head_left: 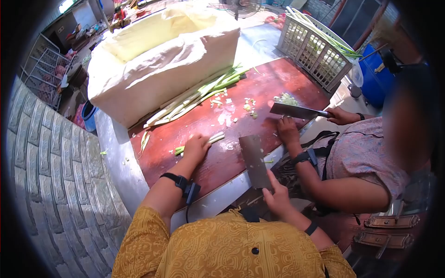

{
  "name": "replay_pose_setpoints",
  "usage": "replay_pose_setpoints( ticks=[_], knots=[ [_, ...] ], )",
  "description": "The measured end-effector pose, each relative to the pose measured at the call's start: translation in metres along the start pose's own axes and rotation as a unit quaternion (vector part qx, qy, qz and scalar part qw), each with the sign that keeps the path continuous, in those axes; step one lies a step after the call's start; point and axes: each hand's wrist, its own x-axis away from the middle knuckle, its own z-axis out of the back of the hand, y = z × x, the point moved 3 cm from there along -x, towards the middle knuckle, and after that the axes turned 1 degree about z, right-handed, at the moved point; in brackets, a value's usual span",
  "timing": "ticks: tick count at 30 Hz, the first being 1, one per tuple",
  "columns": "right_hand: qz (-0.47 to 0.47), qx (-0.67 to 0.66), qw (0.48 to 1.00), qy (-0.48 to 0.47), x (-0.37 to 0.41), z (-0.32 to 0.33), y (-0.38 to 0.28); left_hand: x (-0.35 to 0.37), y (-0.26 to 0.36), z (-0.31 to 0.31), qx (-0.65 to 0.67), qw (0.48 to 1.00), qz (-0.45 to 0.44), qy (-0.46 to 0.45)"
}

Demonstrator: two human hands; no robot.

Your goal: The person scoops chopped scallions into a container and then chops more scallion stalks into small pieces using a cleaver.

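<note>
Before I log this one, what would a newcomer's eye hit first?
Probably the big pale box at the far edge of the red board. Next, the cleaver in the wearer's right hand, over the near edge, and another cleaver in a co-worker's hand at the right.

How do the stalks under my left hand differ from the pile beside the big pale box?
The held stalks are shorter and fewer than those in the pile. Your left hand covers part of the held stalks; nobody touches the pile, alongside the box. Both show white and green on the red board.
</note>
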Motion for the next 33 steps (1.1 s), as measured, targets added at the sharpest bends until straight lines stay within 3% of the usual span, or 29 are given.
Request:
replay_pose_setpoints(
  ticks=[2,6,9,11,17,21,22,25,26,29,30,33],
  knots=[
    [-0.014,-0.008,1.000,-0.014,-0.004,-0.006,0.006,0.016,-0.004,0.001,-0.029,0.998,-0.061,0.017],
    [-0.016,-0.028,0.998,-0.049,-0.023,-0.025,0.002,0.063,-0.007,0.022,-0.038,0.995,-0.091,0.014],
    [-0.084,-0.162,0.978,-0.099,-0.037,-0.041,-0.006,0.096,-0.008,0.041,-0.069,0.991,-0.113,0.005],
    [-0.076,-0.249,0.959,-0.109,-0.052,-0.060,0.009,0.111,-0.011,0.049,-0.089,0.988,-0.124,0.016],
    [-0.129,-0.349,0.916,-0.148,-0.098,-0.091,0.020,0.126,0.006,0.070,-0.090,0.985,-0.125,0.080],
    [-0.154,-0.422,0.878,-0.167,-0.118,-0.096,0.004,0.136,-0.013,0.069,-0.097,0.986,-0.105,0.089],
    [-0.179,-0.484,0.843,-0.150,-0.118,-0.095,-0.005,0.137,-0.021,0.067,-0.098,0.987,-0.095,0.087],
    [-0.265,-0.437,0.836,-0.198,-0.097,-0.097,-0.004,0.141,-0.028,0.064,-0.116,0.986,-0.073,0.095],
    [-0.281,-0.316,0.885,-0.196,-0.089,-0.098,0.002,0.139,-0.027,0.064,-0.125,0.985,-0.069,0.101],
    [-0.212,-0.057,0.963,-0.154,-0.079,-0.091,0.009,0.143,-0.028,0.059,-0.118,0.983,-0.058,0.129],
    [-0.108,0.061,0.985,-0.123,-0.082,-0.091,0.009,0.143,-0.028,0.058,-0.121,0.981,-0.061,0.135],
    [-0.096,0.182,0.969,-0.137,-0.084,-0.088,0.014,0.144,-0.027,0.058,-0.129,0.978,-0.067,0.152]
  ],
)
